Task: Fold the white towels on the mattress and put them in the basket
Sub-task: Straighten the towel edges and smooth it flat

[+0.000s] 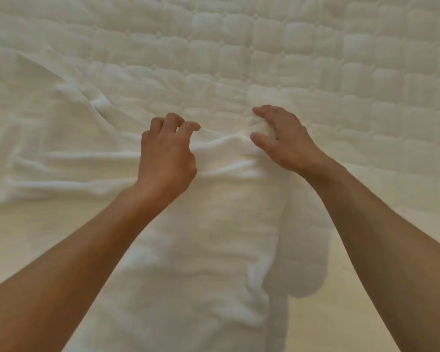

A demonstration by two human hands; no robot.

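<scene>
A white towel (203, 237) lies on the quilted mattress (341, 59), running from the bottom of the view up to my hands, with wrinkled folds spreading to the left. My left hand (167, 153) rests on the towel's far part with fingers curled, pinching a ridge of cloth. My right hand (282, 138) grips the far right corner of the towel, cloth bunched between thumb and fingers. A raised fold runs between the two hands. The basket is not in view.
More wrinkled white cloth (61, 138) spreads over the left side of the mattress. The mattress's rounded corner (300, 270) and a pale floor (341, 313) show at the lower right.
</scene>
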